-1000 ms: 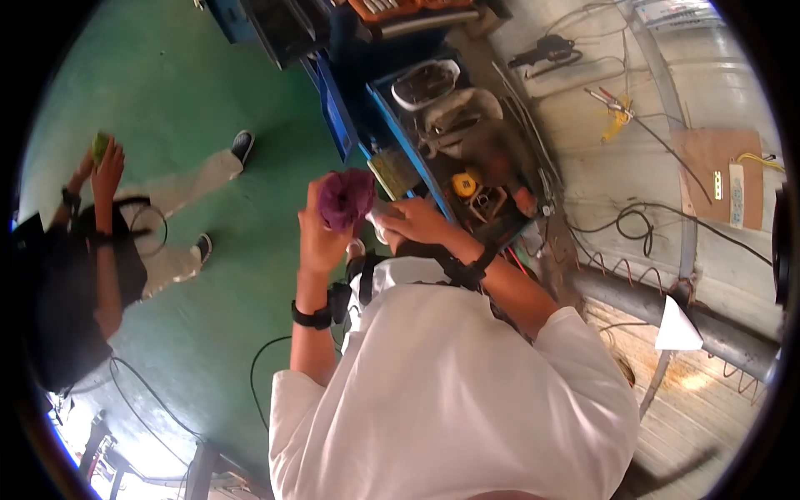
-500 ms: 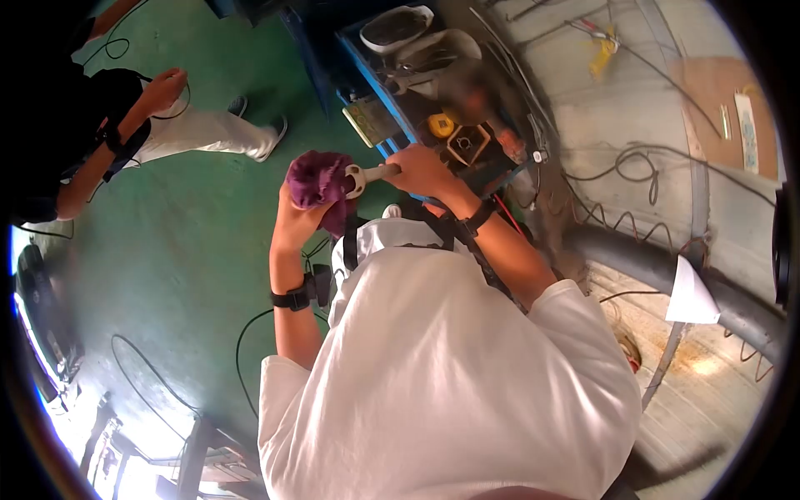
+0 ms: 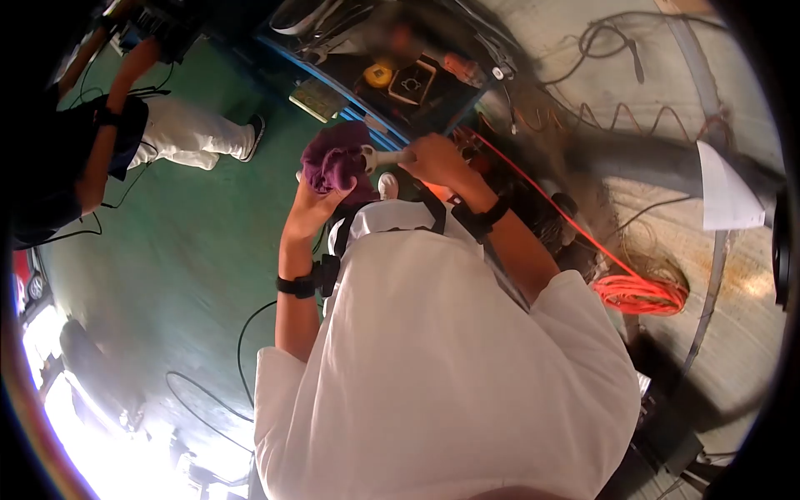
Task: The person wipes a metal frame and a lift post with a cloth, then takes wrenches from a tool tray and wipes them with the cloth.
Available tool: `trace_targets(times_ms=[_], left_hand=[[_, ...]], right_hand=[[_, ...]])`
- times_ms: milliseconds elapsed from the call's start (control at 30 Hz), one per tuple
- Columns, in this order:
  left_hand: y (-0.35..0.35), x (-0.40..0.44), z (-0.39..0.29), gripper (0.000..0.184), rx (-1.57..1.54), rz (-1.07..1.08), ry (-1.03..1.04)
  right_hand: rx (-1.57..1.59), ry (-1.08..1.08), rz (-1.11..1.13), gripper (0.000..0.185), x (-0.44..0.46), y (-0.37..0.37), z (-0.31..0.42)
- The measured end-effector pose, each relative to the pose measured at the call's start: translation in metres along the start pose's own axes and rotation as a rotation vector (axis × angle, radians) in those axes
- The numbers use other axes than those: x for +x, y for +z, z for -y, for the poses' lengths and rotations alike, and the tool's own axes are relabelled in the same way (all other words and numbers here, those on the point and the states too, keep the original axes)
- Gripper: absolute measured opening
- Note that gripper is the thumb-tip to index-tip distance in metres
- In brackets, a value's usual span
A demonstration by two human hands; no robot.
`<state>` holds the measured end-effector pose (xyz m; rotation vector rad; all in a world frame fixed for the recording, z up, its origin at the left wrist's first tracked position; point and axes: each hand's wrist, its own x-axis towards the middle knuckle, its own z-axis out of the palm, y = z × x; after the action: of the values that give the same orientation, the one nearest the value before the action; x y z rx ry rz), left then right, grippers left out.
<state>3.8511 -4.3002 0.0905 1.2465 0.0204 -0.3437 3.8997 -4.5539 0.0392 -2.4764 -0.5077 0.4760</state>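
Observation:
A bunched purple cloth (image 3: 337, 158) is gripped in my left hand (image 3: 312, 204), with my thumb pressed on its near side. The cloth covers one end of a light metal part with a ringed end (image 3: 386, 157); its exact kind is unclear. My right hand (image 3: 443, 162) is closed around the other end of its straight shank. Both hands are in front of my chest, just short of the blue trolley (image 3: 354, 104).
On the trolley lie a yellow round item (image 3: 377, 76), a square frame (image 3: 412, 80) and a reddish tool (image 3: 463, 68). An orange hose (image 3: 637, 293) is coiled at right. Another person (image 3: 108, 158) stands at left. A black cable (image 3: 242, 350) hangs nearby.
The view has shifted, so the trolley appears higher and further left, and the orange hose shows. The cloth now covers more of the ringed end. Both hands keep their hold.

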Motion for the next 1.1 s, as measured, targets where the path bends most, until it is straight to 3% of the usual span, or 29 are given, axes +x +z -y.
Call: trace_targets(times_ms=[100,167,267,333,467,600,700,767,800,900,933,1000,1100], left_hand=[[0.015,0.005,0.0,0.078,0.036,0.108,0.036],[0.027,0.012,-0.002,0.081,0.026,0.18,0.093],[0.03,0.017,0.01,0.084,0.051,0.209,0.137],[0.033,0.023,0.003,0.08,0.464,0.165,0.143],[0.054,0.014,-0.018,0.056,0.496,0.048,0.096],[0.055,0.01,-0.023,0.049,0.72,-0.015,0.163],[0.038,0.004,-0.022,0.06,0.557,0.065,0.118],[0.02,0.004,-0.016,0.058,0.198,0.262,0.223],[0.013,0.003,-0.007,0.058,0.196,0.257,0.212],[0.007,0.0,0.018,0.065,-0.221,0.306,0.185],[0.004,-0.003,0.026,0.065,-0.219,0.295,0.164],[-0.001,-0.01,0.034,0.074,-0.259,0.059,-0.012],[-0.002,-0.008,0.03,0.085,-0.308,0.059,0.042]], right_hand=[[-0.105,0.06,-0.079,0.021,-0.02,-0.011,-0.006],[-0.147,-0.019,-0.273,0.021,-0.033,-0.007,-0.012],[-0.238,0.018,-0.278,0.023,-0.039,-0.01,-0.013],[-0.252,0.004,-0.305,0.024,-0.043,-0.014,-0.007],[-0.254,-0.001,-0.297,0.025,-0.046,-0.021,0.006],[-0.247,-0.022,-0.277,0.025,-0.042,-0.02,0.006],[-0.236,-0.027,-0.223,0.023,-0.039,-0.017,0.006],[-0.111,-0.084,-0.193,0.02,-0.037,-0.016,0.001],[-0.104,-0.082,-0.184,0.02,-0.034,-0.017,-0.002],[0.107,-0.064,0.083,0.018,-0.029,-0.028,0.003],[0.125,-0.059,0.097,0.018,-0.029,-0.034,0.008],[0.13,0.055,0.153,0.019,-0.024,-0.039,0.013],[0.141,-0.021,0.052,0.022,-0.027,-0.04,0.012]])
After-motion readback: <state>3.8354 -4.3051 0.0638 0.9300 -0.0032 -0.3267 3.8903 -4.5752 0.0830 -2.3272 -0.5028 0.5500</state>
